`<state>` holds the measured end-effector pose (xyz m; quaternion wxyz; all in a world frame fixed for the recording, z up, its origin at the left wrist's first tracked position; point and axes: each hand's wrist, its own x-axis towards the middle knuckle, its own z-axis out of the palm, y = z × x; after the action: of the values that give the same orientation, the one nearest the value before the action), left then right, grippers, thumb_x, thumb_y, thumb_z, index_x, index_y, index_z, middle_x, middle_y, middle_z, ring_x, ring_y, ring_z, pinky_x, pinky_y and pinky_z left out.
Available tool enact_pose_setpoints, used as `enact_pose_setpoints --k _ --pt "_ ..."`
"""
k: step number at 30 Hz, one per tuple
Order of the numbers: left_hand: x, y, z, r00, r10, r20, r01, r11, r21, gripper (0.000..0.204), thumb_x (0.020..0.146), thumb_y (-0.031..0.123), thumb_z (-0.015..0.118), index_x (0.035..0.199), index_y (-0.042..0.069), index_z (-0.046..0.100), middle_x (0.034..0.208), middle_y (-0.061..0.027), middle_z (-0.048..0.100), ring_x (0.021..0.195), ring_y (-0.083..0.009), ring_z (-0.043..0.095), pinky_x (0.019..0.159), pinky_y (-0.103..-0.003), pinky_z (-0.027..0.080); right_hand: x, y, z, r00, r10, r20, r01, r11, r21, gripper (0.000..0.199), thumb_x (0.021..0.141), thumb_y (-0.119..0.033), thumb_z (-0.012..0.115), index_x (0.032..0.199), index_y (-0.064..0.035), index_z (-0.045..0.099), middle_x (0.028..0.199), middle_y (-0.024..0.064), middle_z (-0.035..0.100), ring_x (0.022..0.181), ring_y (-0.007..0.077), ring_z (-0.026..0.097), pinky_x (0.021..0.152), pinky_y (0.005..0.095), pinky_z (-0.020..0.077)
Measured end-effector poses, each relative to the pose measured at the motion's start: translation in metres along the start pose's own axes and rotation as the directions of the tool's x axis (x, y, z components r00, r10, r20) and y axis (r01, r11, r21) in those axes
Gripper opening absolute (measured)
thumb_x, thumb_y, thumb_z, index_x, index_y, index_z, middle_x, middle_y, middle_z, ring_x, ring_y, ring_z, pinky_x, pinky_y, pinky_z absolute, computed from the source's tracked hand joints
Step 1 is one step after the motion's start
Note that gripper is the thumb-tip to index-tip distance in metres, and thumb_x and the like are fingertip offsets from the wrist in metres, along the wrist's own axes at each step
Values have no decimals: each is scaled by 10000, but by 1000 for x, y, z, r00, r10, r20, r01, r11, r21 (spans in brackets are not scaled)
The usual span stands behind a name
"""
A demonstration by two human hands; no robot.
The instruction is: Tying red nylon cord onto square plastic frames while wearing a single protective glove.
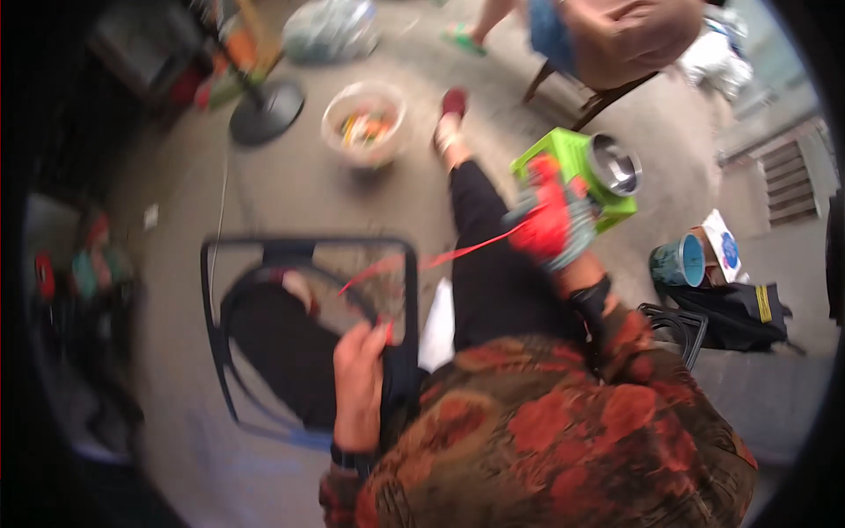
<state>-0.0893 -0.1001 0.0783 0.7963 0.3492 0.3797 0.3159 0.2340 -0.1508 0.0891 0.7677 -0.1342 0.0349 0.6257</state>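
A dark chair frame (312, 239), with a rounded-corner rectangle and a curved inner tube, stands over my left leg. My bare left hand (357, 365) is closed at its right side bar, with a small red bit showing at the fingertips. A red plastic strip (449, 255) runs from my right hand leftwards, its other end loose above the frame's inner part. My right hand (556, 220), in a red and grey work glove, is closed on the strip and smeared by motion. It is raised beyond my right knee, in front of the green crate.
A pale tub (365, 154) with colourful scraps stands ahead, beside a round black stand base (267, 113). The green crate (627, 211) has a metal bowl (613, 165) on it. To the right are a blue bucket (678, 261) and a black bag (739, 317). Another person (616, 40) sits ahead.
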Motion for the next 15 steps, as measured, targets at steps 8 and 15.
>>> enact_pose_setpoints --k 8,15 --pt "-8 1 -1 999 -34 -34 26 978 -208 171 862 68 603 1012 5 551 874 -44 610 777 -96 578 735 -219 474 -36 -61 -20 964 72 258 -53 995 -80 304 977 -337 404 974 -34 432 625 0 408 435 86 419 485 262 376" --pt "-12 -6 -8 997 -27 -70 12 978 -207 236 857 77 613 1061 -19 543 847 -41 602 752 -97 581 709 -217 494 -52 -104 -54 986 -91 143 107 988 -108 420 983 -359 385 1065 40 487 612 12 420 429 90 424 463 253 391"
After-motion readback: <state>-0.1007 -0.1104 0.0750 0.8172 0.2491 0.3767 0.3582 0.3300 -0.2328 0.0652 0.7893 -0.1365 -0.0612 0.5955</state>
